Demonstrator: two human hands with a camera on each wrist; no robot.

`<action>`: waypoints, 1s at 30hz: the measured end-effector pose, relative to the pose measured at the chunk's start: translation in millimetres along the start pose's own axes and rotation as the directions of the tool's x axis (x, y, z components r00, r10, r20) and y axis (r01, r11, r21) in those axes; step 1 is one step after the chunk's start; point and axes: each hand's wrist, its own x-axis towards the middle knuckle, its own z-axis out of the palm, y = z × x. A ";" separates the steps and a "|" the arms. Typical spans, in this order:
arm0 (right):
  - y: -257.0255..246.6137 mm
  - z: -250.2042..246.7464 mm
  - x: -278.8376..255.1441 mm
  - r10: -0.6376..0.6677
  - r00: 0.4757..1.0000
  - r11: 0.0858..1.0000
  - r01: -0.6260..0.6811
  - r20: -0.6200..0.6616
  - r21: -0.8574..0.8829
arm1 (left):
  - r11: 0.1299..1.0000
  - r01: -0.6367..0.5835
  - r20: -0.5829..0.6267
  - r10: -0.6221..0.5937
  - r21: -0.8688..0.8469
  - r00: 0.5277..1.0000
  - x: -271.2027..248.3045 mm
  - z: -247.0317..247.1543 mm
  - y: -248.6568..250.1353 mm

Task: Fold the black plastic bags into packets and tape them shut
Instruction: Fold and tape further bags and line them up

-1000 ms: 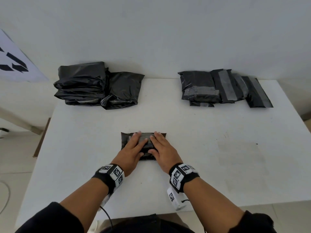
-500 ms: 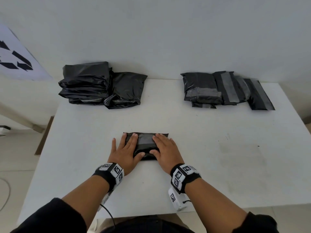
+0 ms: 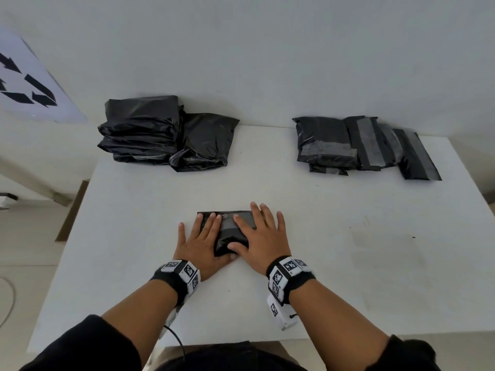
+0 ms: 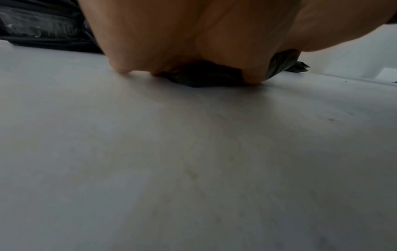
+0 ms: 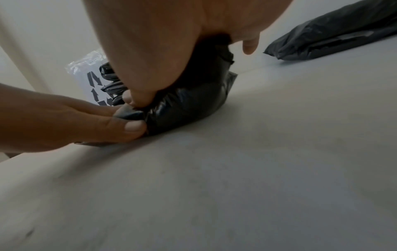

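Note:
A small folded black packet point(image 3: 231, 231) with a grey tape strip point(image 3: 229, 223) lies on the white table point(image 3: 348, 263) near me. My left hand point(image 3: 202, 241) lies flat on its left half, fingers straight and spread. My right hand point(image 3: 261, 234) lies flat on its right half, fingers straight. Both thumbs meet at the packet's near edge point(image 5: 184, 108). In the left wrist view the packet point(image 4: 206, 76) shows under my left hand point(image 4: 189, 42). In the right wrist view my right hand point(image 5: 148, 51) presses the packet from above.
A stack of loose black bags point(image 3: 160, 135) sits at the table's back left. Several taped black packets point(image 3: 359, 145) lie in a row at the back right, and one point(image 5: 335, 34) also shows in the right wrist view. A white sheet with black arrows point(image 3: 26, 87) leans at the far left.
Both hands have slid outward across the packet, the left toward its left edge and the right toward its right edge, with fingers spreading. The packet stays in place.

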 end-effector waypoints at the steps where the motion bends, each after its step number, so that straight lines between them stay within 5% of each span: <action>1: 2.9 0.6 -2.6 0.008 1.000 1.000 -0.008 0.003 0.001 | 1.000 0.001 -0.003 -0.001 -0.004 1.000 -0.6 -0.9 0.7; 8: 14.4 11.5 -15.1 0.090 0.996 0.992 -0.088 -0.013 0.092 | 1.000 -0.001 0.002 0.001 0.007 1.000 -1.9 -1.5 0.4; 11: 12.5 7.8 -21.5 0.151 0.988 0.948 -0.134 -0.037 0.289 | 1.000 -0.026 0.029 0.026 0.004 0.999 -3.6 -3.3 0.5; 14: 9.8 -6.5 -18.5 0.364 0.931 0.695 -0.270 -0.003 0.666 | 0.997 -0.061 -0.079 0.057 -0.044 0.995 -6.5 -10.8 -0.9; 17: 15.2 -18.6 3.6 0.538 0.816 0.398 -0.465 0.209 0.791 | 0.984 -0.176 -0.200 0.170 -0.013 0.965 -2.1 -17.9 6.1; 20: 24.4 -14.2 25.1 0.536 0.800 0.434 -0.535 0.269 0.725 | 0.962 -0.265 -0.136 0.256 -0.059 0.957 6.7 -15.5 16.2; 25: 39.0 -5.1 34.5 0.538 0.803 0.366 -0.497 0.256 0.787 | 0.957 -0.259 -0.091 0.248 -0.131 0.964 8.9 -2.0 13.6; 30: 40.3 -4.0 27.6 0.536 0.821 0.398 -0.453 0.199 0.797 | 0.959 -0.263 -0.085 0.255 -0.108 0.963 10.8 0.3 9.5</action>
